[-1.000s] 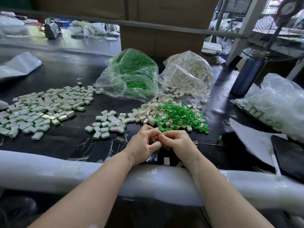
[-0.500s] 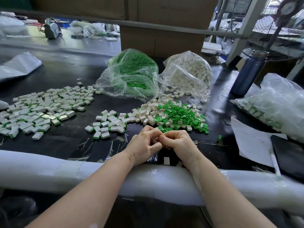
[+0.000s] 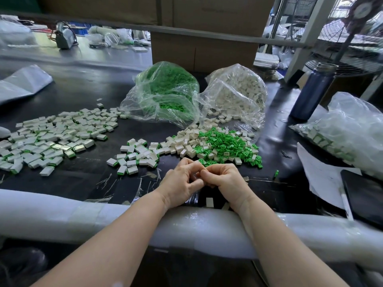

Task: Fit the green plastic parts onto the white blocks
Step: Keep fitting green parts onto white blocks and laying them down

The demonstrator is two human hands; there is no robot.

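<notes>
My left hand (image 3: 182, 183) and my right hand (image 3: 226, 181) meet fingertip to fingertip just above the black table near its front edge. Both have curled fingers that pinch a small piece between them; the fingers hide it. Right behind the hands lies a heap of loose green parts (image 3: 226, 143), with loose white blocks (image 3: 186, 141) to its left. Fitted blocks with green ends form a small group (image 3: 134, 156) and a large spread (image 3: 51, 137) on the left. One white block (image 3: 209, 202) lies under my wrists.
A clear bag of green parts (image 3: 165, 90) and a clear bag of white blocks (image 3: 238, 94) stand behind the heaps. At the right are a blue bottle (image 3: 310, 92), another filled bag (image 3: 348, 131), paper (image 3: 319, 175) and a black tablet (image 3: 364, 195). White foam padding (image 3: 62, 212) covers the front edge.
Both hands stay pressed together in the same spot; the fingers shift only slightly around the hidden piece. Nothing else on the table has moved.
</notes>
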